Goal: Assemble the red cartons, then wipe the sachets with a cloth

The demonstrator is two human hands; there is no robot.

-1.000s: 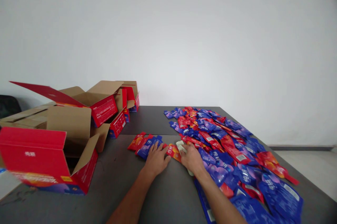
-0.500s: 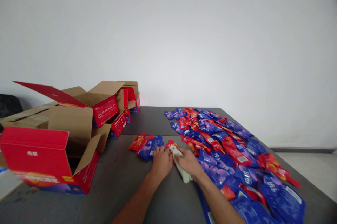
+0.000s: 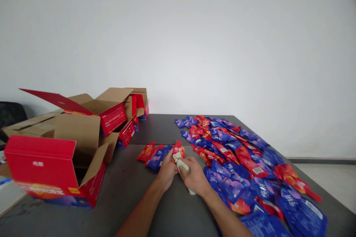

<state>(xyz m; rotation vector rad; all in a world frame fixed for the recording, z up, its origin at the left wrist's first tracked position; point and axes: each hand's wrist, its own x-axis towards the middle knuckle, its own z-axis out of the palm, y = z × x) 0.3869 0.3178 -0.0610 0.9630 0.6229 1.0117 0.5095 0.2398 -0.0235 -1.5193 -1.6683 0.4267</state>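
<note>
Near the middle of the dark table, my left hand point(image 3: 167, 172) is closed on a red pouch point(image 3: 178, 150), whose printed top shows above the fingers. My right hand point(image 3: 192, 176) grips a pale cloth point(image 3: 181, 163) and presses it against the front of that pouch. Just left of my left hand, several red and blue pouches point(image 3: 155, 157) lie overlapping in a row. To the right of my right hand spreads a large loose pile of red and blue pouches point(image 3: 233, 177).
Open red cardboard boxes point(image 3: 41, 166) with raised flaps stand along the left side, one point(image 3: 112, 118) behind the nearest. A dark chair point(image 3: 12, 114) is at the far left. The table point(image 3: 130, 200) ends near a white wall point(image 3: 194, 44).
The red pouch has come up off the table in my left hand and shows more of its front. My right hand has shifted slightly left and down with the cloth. The view has moved slightly.
</note>
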